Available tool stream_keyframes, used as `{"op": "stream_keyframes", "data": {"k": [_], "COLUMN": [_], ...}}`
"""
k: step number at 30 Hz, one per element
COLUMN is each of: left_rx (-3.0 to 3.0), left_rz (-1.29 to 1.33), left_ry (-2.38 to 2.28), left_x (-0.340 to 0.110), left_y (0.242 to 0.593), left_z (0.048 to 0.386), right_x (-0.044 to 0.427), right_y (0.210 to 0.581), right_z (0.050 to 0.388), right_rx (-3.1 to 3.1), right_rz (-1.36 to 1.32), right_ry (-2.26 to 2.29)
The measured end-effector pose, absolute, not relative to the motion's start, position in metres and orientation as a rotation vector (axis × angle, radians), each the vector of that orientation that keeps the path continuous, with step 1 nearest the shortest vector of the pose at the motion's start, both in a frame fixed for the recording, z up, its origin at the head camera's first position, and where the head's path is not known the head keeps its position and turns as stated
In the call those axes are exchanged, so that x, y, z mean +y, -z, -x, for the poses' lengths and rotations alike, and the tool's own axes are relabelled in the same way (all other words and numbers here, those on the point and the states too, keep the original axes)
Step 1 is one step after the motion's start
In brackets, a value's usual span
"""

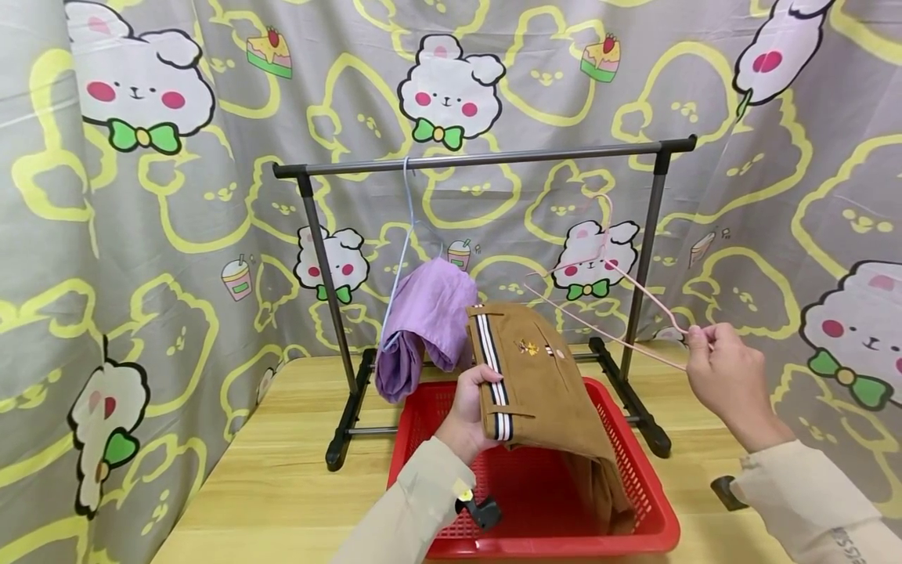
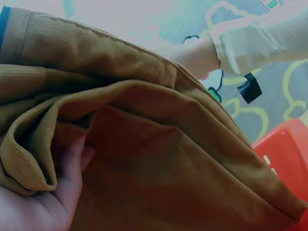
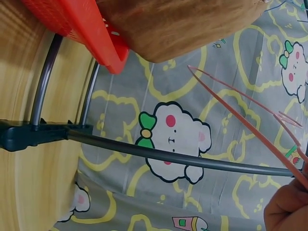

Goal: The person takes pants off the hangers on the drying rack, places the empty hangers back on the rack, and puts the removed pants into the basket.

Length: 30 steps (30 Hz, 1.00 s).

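The curtain (image 1: 451,19) stands behind both hands, and the table (image 1: 268,462) spreads below them. The rack (image 1: 521,157) rises beyond both hands, its bar above them. The basket (image 1: 557,546) lies beneath the left hand (image 1: 468,411). The brown trousers (image 1: 543,376) are in that hand, thumb over the waistband and fingers tucked under the fold, and stretch away to its right, legs drooping into the basket. Held at that one end, the folds could slip apart under the hanging weight.

Ahead and to that hand's left, the purple cloth (image 1: 433,313) droops on the blue hanger (image 1: 410,204); a knock to the rack could make it slide off. The right hand (image 1: 729,376) pinches one end of the pink hanger (image 1: 641,291), which reaches leftward toward the trousers, just apart from them. Gripped only there, it could twist, its far tip snagging the cloth.
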<state>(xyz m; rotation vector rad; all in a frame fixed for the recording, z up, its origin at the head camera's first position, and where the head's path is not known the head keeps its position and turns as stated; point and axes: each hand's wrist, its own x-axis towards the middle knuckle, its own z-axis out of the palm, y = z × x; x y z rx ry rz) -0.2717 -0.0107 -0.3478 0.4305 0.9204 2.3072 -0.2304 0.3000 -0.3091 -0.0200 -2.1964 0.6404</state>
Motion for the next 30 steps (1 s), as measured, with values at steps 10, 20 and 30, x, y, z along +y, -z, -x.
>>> {"op": "stream_keyframes", "data": {"k": [10, 20, 30], "left_rx": [1.034, 1.057, 1.168], "left_rz": [-0.384, -0.357, -0.295], "left_ry": [-2.314, -2.274, -2.205], "left_x": [-0.018, -0.027, -0.042], "left_y": [0.348, 0.351, 0.348], "left_z": [0.263, 0.261, 0.259], "right_x": [0.301, 0.300, 0.299], "right_y": [0.311, 0.311, 0.310], "right_z": [0.229, 0.229, 0.231], "right_rx": [-2.194, -2.201, -2.188], "right_rz": [0.019, 0.016, 0.011], "right_ry": [-0.642, -0.639, -0.642]}}
